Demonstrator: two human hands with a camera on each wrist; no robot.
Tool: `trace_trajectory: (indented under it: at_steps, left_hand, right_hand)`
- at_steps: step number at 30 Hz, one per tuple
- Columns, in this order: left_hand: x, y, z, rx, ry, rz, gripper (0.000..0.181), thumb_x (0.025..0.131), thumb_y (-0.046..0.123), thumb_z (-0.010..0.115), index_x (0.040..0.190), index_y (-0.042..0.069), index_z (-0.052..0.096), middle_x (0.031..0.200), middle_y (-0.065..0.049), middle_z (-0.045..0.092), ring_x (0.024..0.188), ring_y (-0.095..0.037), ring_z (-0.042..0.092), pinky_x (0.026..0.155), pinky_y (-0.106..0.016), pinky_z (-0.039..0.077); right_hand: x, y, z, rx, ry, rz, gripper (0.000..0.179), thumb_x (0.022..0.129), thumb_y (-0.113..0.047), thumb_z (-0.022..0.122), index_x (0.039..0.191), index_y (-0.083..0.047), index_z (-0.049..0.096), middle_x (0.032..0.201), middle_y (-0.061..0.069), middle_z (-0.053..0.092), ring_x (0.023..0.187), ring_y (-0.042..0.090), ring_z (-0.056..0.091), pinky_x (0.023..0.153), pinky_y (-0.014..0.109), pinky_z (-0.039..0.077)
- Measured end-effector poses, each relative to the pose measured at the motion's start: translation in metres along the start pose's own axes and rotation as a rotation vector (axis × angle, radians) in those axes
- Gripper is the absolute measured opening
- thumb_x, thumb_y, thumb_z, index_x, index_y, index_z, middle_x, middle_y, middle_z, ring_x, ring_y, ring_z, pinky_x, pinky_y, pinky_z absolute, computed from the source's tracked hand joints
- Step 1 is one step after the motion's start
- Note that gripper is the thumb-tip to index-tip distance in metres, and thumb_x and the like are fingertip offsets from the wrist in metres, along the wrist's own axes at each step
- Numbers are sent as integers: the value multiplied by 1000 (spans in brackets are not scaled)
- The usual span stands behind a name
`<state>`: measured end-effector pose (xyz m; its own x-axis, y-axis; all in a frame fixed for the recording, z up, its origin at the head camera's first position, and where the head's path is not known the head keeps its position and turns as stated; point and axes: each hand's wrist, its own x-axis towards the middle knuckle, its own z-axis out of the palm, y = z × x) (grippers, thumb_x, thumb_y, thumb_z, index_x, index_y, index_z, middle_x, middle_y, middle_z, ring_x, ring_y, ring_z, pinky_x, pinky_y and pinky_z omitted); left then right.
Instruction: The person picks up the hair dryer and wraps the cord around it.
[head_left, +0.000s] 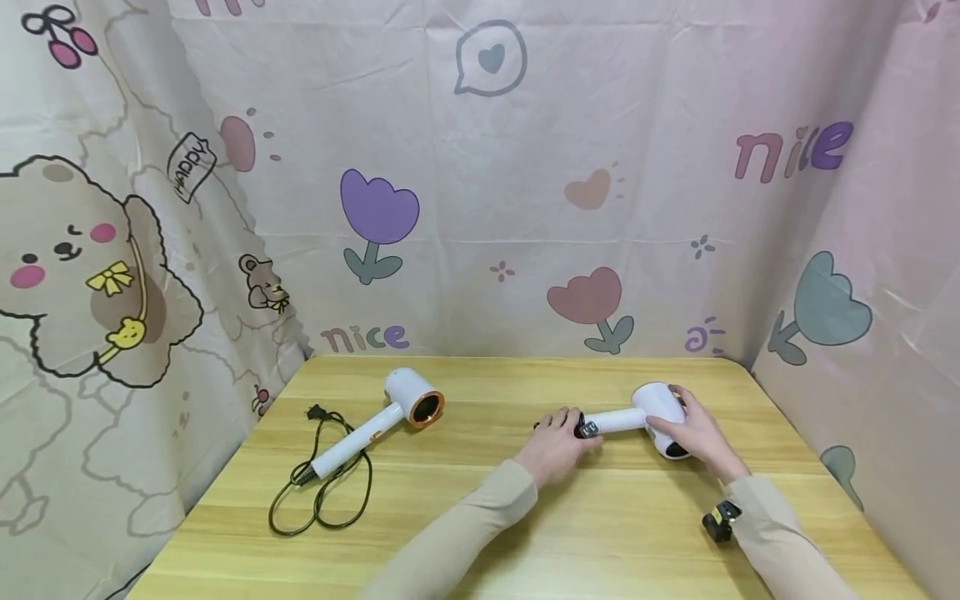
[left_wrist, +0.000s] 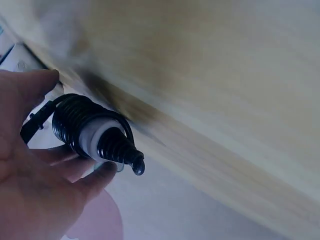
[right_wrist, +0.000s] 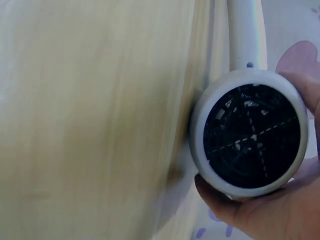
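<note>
Head view: white hair dryer (head_left: 634, 419) is at the right half of the worktop (head_left: 637, 533), handle (head_left: 609, 422) pointing left, barrel (head_left: 654, 407) to the right; can't tell if it touches the surface. Right hand (head_left: 697, 433) is clamped on the barrel, thumb and fingers on opposite sides of it per right wrist view. Left hand (head_left: 552, 447) is curled round the handle's tail end, where the black cord (left_wrist: 67, 120) is wound in a tight coil. Handling guess: stiff shell, moderate weight, probably barrel-heavy. Plastic looks smooth, likely slick, so wrap the barrel fully and stay off the dark round grille (right_wrist: 252, 137), maybe the fragile bit. Bare mid-handle is the best one-hand hold, but expect the barrel to tip it. Cord should be springy; coil could slide off the end if dragged, so support it from underneath and don't tug the ribbed strain relief (left_wrist: 112, 144). Second hair dryer (head_left: 356, 443) lies left, well apart.
</note>
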<state>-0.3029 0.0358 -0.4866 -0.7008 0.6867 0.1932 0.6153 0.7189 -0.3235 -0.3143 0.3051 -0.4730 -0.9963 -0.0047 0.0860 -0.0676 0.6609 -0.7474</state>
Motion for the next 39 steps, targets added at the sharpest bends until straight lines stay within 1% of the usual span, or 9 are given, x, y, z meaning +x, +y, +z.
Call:
trace_trajectory:
  at_steps: [3, 6, 14, 18, 20, 25, 29, 35, 39]
  left_hand:
    - [-8, 0, 0, 90, -9, 54, 44, 101, 32, 50, 138, 55, 45, 149, -19, 39, 135, -35, 45, 105, -45, 47]
    - [-13, -1, 0, 111, -27, 97, 41, 102, 33, 48, 135, 56, 48, 154, -21, 33, 139, -38, 39, 109, -47, 44]
    - [-22, -8, -5, -60, -50, 143, 28, 98, 32, 56, 121, 43, 66, 158, -22, 28, 145, -39, 29, 113, -51, 38]
    - [-29, -12, -5, -135, -59, 139, 23, 100, 34, 54, 118, 40, 66, 159, -20, 25, 147, -36, 26, 113, -53, 37]
    - [-32, -15, -5, -172, -61, 133, 25, 100, 34, 54, 121, 38, 65, 159, -19, 25, 148, -35, 25, 113, -54, 37]
    - [-43, -29, -12, -284, -68, 93, 31, 98, 33, 58, 128, 33, 64, 159, -17, 28, 148, -34, 26, 113, -54, 36]
    - [-53, -44, -15, -356, -40, 63, 30, 96, 29, 62, 125, 25, 67, 152, -15, 42, 144, -34, 34, 116, -50, 33]
    - [-81, -61, -16, -405, -30, 44, 27, 95, 28, 63, 120, 20, 68, 140, -15, 55, 138, -34, 43, 115, -53, 34]
    - [-100, -69, -16, -407, -20, 63, 24, 96, 30, 61, 116, 19, 69, 135, -14, 58, 132, -31, 49, 114, -47, 37]
  right_hand:
    - [-1, -3, 0, -10, 23, -29, 86, 91, -36, 68, 150, 6, 22, 147, 37, 31, 128, 51, 39, 104, 63, 36]
    - [-1, -6, 0, -18, 36, -41, 82, 92, -34, 67, 148, 8, 25, 146, 38, 32, 126, 50, 39, 103, 63, 36]
    - [1, -5, 2, -27, 37, -37, 80, 93, -32, 66, 148, 8, 25, 146, 38, 30, 127, 50, 38, 104, 64, 36]
    - [-1, -7, 3, -51, 46, -45, 79, 93, -32, 66, 147, 9, 26, 145, 39, 31, 128, 52, 38, 105, 65, 35]
    - [-2, -11, 4, -83, 65, -64, 77, 93, -32, 66, 146, 9, 29, 142, 40, 34, 126, 52, 39, 104, 66, 35]
    - [-4, -23, 8, -186, 148, -140, 73, 91, -26, 67, 145, 8, 32, 138, 40, 38, 123, 54, 41, 101, 68, 36]
    - [-5, -32, 19, -232, 195, -198, 72, 88, -24, 69, 145, 3, 34, 141, 38, 37, 121, 55, 43, 98, 69, 39]
    - [-6, -43, 39, -249, 189, -267, 77, 86, -24, 71, 149, -3, 32, 142, 34, 40, 123, 54, 43, 105, 69, 31]
    - [-6, -50, 48, -243, 177, -305, 75, 86, -23, 71, 148, -2, 34, 143, 32, 41, 126, 52, 42, 107, 67, 31]
